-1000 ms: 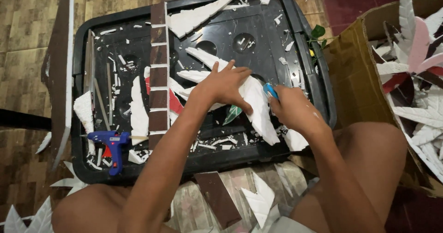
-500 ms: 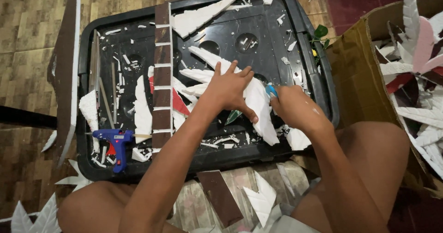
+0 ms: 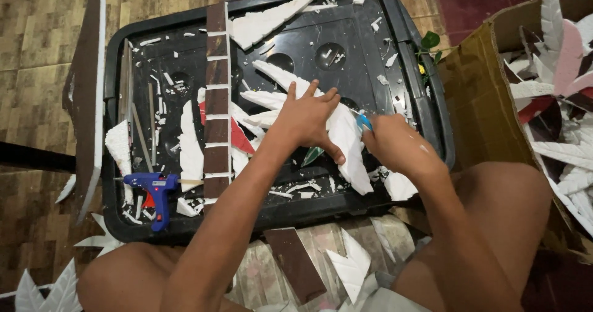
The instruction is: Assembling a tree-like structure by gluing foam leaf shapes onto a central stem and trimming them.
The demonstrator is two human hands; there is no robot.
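Where viewed from above: left hand [image 3: 307, 119] pressed flat, fingers [image 3: 321, 96] spread and extended, palm down on a long white foam leaf piece [image 3: 346, 145] near the right-centre of the black tray [image 3: 111, 89]; nothing gripped, only held down. Right hand [image 3: 395, 146] just beside, at the leaf piece's right edge, fingers curled tightly around a small blue-handled cutter [image 3: 364, 122], only the blue tip visible above the fist; blade hidden. Leaf piece lying slantwise, upper end beneath the left palm, lower pointed end toward the tray's near edge. More white foam leaf shapes [image 3: 272, 21] toward the far edge and centre, with a red scrap [image 3: 241, 138] partly under them. Long brown-and-white segmented strip [image 3: 216, 96] running from far edge to near edge, left of centre. Blue glue gun [image 3: 154, 191] at the near-left corner, nozzle pointing right. White foam crumbs scattered over the tray floor. Brown cardboard box [image 3: 482, 102] just right of the tray, filled with white, pink and dark cut leaf shapes [image 3: 556, 52]. Loose brown panel [image 3: 295, 264] and white leaf cut-out [image 3: 351, 264] on the patterned cloth below the near edge, between the bare knees.
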